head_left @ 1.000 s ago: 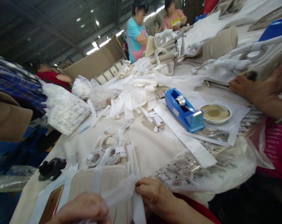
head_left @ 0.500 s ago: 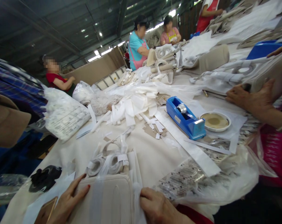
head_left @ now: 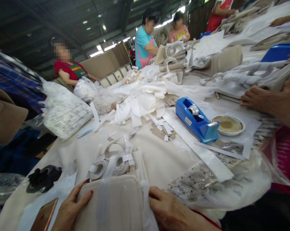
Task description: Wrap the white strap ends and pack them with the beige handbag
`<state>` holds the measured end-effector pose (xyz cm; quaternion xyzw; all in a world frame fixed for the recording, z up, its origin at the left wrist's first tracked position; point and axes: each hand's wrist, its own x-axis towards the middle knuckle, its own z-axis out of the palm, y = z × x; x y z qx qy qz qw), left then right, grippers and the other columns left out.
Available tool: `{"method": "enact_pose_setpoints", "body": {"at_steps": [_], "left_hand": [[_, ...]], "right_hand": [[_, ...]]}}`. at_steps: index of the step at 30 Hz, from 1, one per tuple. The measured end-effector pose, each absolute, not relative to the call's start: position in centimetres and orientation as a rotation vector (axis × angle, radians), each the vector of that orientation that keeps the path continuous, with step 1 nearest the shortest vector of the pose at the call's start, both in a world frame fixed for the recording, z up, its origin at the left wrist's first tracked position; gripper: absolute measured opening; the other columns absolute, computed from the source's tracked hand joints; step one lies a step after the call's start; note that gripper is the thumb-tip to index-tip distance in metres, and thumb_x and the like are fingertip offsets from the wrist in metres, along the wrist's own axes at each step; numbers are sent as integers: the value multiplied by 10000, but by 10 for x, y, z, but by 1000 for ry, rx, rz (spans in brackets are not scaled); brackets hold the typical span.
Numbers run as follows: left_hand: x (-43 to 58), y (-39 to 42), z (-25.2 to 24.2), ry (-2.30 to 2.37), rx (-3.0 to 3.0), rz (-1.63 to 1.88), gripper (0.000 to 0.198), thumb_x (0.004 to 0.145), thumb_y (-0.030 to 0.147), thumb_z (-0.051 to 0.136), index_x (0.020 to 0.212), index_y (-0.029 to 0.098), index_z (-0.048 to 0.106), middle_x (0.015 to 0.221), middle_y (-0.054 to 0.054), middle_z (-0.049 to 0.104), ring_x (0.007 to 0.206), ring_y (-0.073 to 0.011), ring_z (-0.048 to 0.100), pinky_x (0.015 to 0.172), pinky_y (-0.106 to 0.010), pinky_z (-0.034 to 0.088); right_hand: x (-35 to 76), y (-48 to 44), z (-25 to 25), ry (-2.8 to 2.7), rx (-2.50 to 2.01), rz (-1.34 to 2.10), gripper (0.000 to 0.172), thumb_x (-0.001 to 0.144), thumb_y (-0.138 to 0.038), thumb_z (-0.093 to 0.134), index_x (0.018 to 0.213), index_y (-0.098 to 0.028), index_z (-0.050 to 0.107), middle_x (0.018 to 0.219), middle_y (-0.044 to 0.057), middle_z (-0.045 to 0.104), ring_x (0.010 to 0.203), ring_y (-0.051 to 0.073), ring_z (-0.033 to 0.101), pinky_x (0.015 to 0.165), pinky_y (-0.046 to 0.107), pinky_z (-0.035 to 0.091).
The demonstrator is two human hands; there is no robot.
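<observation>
A beige bag (head_left: 120,202) lies at the bottom centre, with rolled, wrapped straps (head_left: 99,167) at its far end and a translucent strip across its face. My left hand (head_left: 71,205) grips the bag's left side, thumb on top. At the right side, my right hand (head_left: 166,205) has its fingers curled on the white wrapping (head_left: 143,179) beside the bag. A blue tape dispenser (head_left: 196,120) stands farther off to the right, next to a round dish (head_left: 228,125) of tan material.
A phone (head_left: 44,215) and a black object (head_left: 44,178) lie at the left. White foam pieces (head_left: 137,107) and a filled plastic bag (head_left: 65,112) are beyond. A co-worker's hand (head_left: 267,99) holds another bag at right; other people stand farther back.
The view has shifted slightly. The person in red at the left has turned and reached toward the clear bags. My hands remain on the beige bag. Another arm has appeared at the upper right.
</observation>
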<state>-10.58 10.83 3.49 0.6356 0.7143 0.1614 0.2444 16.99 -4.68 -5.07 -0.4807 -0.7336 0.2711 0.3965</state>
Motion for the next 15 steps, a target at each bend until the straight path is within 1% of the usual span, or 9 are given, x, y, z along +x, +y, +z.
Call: {"method": "enact_pose_setpoints", "body": {"at_steps": [2,5,7,10,13,15], "left_hand": [[-108,109,31,1983,1696,423,757,496,647,557,1105,200,613,1161,-70,626,1203,-339,479,1025,-452,375],[-113,110,26,1992,1641,432,805,481,653,574,1140,191,591,1156,-78,626,1216,-324,468,1058,-432,334],[-115,111,23,1971,1601,469,792,475,639,599,1137,205,586,1155,-72,626,1207,-316,476,1071,-430,314],[-113,109,22,1945,1526,522,777,456,621,626,1118,217,584,1151,-68,626,1186,-315,491,1062,-438,326],[-108,105,23,1946,1479,557,788,429,613,632,1101,205,583,1145,-74,626,1169,-316,503,1055,-435,337],[-106,104,23,1953,1473,578,780,425,613,623,1086,203,586,1122,-70,637,1160,-321,509,1035,-430,366]], "right_hand": [[167,-42,-52,-1872,-1266,601,59,798,-119,567,813,-168,596,883,43,596,759,136,550,647,213,438],[160,-35,-56,-1874,-1357,484,107,806,-144,590,702,-170,585,791,32,585,720,146,524,628,238,411],[153,-32,-58,-1840,-1409,480,84,789,-162,616,707,-172,596,778,28,584,697,144,520,618,244,400],[143,-28,-56,-1686,-1532,539,55,757,-211,658,726,-189,618,778,21,602,686,149,536,621,259,387],[136,-26,-54,-1546,-1560,542,140,753,-306,657,684,-196,602,751,23,614,675,166,548,611,279,375],[137,-26,-54,-1498,-1459,546,162,790,-305,602,674,-193,585,733,21,609,673,157,546,604,264,383]]}}
